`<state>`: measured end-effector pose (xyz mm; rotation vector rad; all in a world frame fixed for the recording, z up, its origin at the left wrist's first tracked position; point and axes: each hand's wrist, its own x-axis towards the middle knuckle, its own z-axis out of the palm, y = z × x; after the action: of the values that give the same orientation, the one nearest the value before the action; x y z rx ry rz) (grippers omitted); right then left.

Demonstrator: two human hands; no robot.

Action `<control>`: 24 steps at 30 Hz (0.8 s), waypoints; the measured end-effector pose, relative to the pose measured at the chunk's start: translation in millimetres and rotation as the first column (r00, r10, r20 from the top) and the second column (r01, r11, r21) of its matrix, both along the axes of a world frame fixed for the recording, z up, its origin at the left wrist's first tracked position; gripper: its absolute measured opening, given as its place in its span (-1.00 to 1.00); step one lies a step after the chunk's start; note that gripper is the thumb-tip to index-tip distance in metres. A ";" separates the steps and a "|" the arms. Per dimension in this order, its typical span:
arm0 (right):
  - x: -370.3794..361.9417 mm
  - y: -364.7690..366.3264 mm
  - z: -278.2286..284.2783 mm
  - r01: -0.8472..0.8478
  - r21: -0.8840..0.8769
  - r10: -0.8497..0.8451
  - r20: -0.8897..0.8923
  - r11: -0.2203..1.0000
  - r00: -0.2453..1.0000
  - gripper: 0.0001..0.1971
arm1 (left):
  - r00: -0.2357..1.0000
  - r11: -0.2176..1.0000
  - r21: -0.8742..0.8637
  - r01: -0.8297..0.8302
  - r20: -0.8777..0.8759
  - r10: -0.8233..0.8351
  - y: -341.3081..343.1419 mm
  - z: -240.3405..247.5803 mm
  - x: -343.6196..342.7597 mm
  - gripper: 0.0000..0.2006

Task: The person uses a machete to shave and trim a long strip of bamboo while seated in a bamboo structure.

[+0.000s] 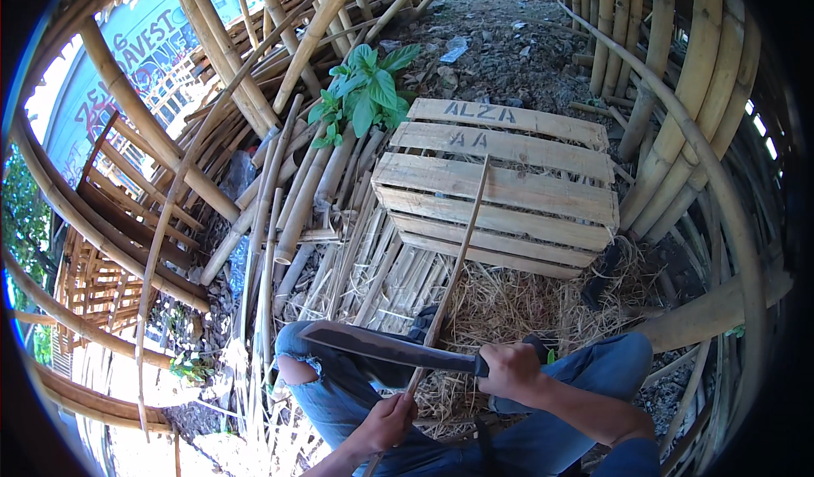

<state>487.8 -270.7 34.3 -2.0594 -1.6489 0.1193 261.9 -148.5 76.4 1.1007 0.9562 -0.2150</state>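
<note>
My right hand (510, 370) is wrapped round the dark handle of a machete (394, 348), its broad blade pointing left across my lap. A long, thin bamboo strip (458, 265) runs up from my lap, its far end over the slatted wooden crate (500, 180). Closed round the strip's lower part is my left hand (390, 422), just below the blade. The blade crosses the strip a little above that hand; whether the edge touches it I cannot tell. My bent legs in torn jeans (331, 392) lie on both sides.
Dry straw and shavings (509, 307) cover the ground before me. Bamboo poles (305, 189) lie to the left beside a green leafy plant (365, 91). Upright bamboo poles (687, 95) stand at the right, with a thick pole (721, 312) near my right knee. Rubble (509, 44) lies behind the crate.
</note>
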 end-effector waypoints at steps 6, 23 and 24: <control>-4.8 2.9 1.1 -0.067 0.016 0.066 0.005 0.998 0.998 -0.77 | 1.000 0.996 0.090 0.028 0.001 -0.028 -6.0 3.3 2.6 -0.59; 0.2 4.8 -0.7 0.045 -0.041 -0.045 -0.022 0.998 0.999 -0.76 | 0.997 0.971 -0.229 -0.071 -0.020 0.068 2.7 11.6 1.7 -0.64; -5.3 6.0 3.3 0.048 -0.053 -0.050 -0.026 0.997 0.998 -0.76 | 0.997 0.975 -0.211 -0.071 -0.019 0.068 2.3 10.5 1.8 -0.64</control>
<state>482.5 -264.7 37.6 -2.1263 -1.5934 0.1758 263.7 -146.2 86.9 0.8704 0.9574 -0.2597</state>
